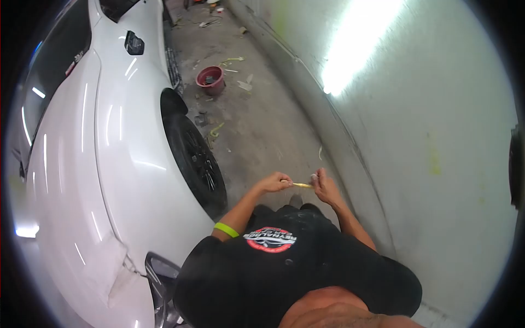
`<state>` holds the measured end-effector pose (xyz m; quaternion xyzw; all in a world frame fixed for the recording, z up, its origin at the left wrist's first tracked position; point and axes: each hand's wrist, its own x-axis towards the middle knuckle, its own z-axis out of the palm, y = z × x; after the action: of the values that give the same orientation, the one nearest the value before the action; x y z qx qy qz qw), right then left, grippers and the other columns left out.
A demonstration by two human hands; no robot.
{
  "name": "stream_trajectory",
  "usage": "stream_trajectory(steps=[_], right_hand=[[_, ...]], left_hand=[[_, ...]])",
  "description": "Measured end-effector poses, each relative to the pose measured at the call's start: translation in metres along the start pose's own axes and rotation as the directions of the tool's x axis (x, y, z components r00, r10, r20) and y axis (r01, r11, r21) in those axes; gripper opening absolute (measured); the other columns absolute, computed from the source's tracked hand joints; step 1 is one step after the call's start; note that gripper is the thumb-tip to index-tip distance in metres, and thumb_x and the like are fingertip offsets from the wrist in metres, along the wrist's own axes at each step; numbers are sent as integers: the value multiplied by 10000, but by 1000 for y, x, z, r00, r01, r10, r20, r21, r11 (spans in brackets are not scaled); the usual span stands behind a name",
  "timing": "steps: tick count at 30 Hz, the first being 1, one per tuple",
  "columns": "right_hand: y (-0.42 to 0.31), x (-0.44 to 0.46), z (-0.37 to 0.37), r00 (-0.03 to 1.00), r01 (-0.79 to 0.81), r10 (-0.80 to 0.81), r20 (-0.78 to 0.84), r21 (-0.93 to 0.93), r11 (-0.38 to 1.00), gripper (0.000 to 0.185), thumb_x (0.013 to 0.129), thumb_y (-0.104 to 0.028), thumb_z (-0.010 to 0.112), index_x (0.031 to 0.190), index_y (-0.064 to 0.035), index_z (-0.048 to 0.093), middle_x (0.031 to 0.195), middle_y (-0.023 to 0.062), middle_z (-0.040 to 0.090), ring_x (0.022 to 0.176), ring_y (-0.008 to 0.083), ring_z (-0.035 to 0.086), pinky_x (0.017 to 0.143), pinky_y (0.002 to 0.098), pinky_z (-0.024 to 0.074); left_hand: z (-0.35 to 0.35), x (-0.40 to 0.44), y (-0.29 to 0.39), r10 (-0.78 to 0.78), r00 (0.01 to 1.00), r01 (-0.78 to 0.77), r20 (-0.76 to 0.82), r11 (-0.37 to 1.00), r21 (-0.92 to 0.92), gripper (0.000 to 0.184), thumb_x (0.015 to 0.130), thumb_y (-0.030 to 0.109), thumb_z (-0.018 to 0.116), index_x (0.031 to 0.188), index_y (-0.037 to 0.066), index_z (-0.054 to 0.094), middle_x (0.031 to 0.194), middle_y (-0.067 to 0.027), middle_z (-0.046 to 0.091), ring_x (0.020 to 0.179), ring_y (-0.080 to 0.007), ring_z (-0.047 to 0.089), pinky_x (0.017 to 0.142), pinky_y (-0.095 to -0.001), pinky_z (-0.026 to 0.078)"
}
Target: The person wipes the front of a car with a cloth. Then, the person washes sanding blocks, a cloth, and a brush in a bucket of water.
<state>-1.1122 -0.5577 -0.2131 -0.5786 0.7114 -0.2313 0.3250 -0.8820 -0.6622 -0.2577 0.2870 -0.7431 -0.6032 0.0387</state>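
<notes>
A short strip of yellow masking tape (302, 185) stretches between my two hands, in front of my black shirt. My left hand (275, 182) pinches its left end. The other end is at my right hand (326, 188), whose fingers are closed and point upward. Something small and whitish shows at my right fingertips, too small to name. To my left stands a white car (131, 164), its black front wheel (194, 158) nearest my left hand. Neither hand touches the car.
A dark red bucket (211, 81) with something dark inside stands on the concrete floor (268, 120). Crumpled yellow tape (216, 131) and paper scraps (246, 83) lie about. A pale wall (432, 109) runs along my right. Loose sheeting (112, 262) lies on the car near a dark lamp-like part (162, 269).
</notes>
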Motion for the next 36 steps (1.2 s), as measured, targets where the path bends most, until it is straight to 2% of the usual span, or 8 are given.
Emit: stream_trajectory(steps=[10,17,20,26,28,31,33,36], right_hand=[[-103,337,-19,900,394,-377,220,-38,918,242,949,-238,493,1048,-33,410,815,277,622,777,493,596,695,593,435],[-143,513,-53,972,179,-157,175,-115,977,265,957,-294,494,935,-43,578,811,239,642,784,449,626,703,507,479],[-158,599,-68,991,135,-134,24,-58,989,268,972,-299,482,962,-50,582,740,181,642,682,342,656,648,432,494],[-214,773,-65,875,-343,48,481,550,762,215,969,-274,526,980,-81,621,644,-1,546,478,72,461,423,248,348],[-241,845,-39,801,-361,-83,593,589,723,215,959,-271,548,1020,-98,661,634,-20,533,433,59,406,394,226,290],[-291,933,-22,698,-123,-195,689,383,915,240,938,-276,571,1046,-91,680,626,-14,537,443,62,444,409,245,337],[-320,967,1,567,369,-467,678,297,880,269,904,-299,605,998,-59,683,623,32,576,460,96,505,430,286,398],[-357,1024,49,552,478,-475,686,206,854,293,875,-309,630,979,-43,695,636,78,615,536,152,591,518,335,468]], left_hand=[[-204,95,-4,-374,683,-142,-627,775,-616,222,904,253,665,989,48,653,679,22,567,579,-52,493,499,-212,379],[-408,222,17,-348,759,-32,-550,825,-565,232,899,206,678,1036,26,629,761,29,573,628,-54,494,545,-228,397],[-480,271,15,-178,829,-237,-531,748,-620,257,915,211,656,1092,31,610,813,29,579,690,-53,506,606,-211,411],[-599,346,-46,-90,821,-405,-563,603,-687,286,944,202,603,1174,41,549,1093,-61,606,996,-127,574,844,-273,476],[-648,354,-61,-369,801,-444,-472,163,-881,359,977,260,544,1258,39,506,1202,-86,568,1108,-183,557,934,-326,471],[-699,356,-63,-362,770,-543,-525,59,-838,384,999,302,490,1273,33,503,1208,-85,569,1114,-199,557,957,-349,465],[-733,358,-76,-414,699,-617,-583,62,-784,372,1004,279,475,1279,31,496,1209,-84,566,1116,-200,556,967,-355,462],[-773,355,-83,-521,545,-741,-657,66,-668,342,1010,249,456,1267,27,495,1190,-84,567,1093,-199,566,969,-359,467]])
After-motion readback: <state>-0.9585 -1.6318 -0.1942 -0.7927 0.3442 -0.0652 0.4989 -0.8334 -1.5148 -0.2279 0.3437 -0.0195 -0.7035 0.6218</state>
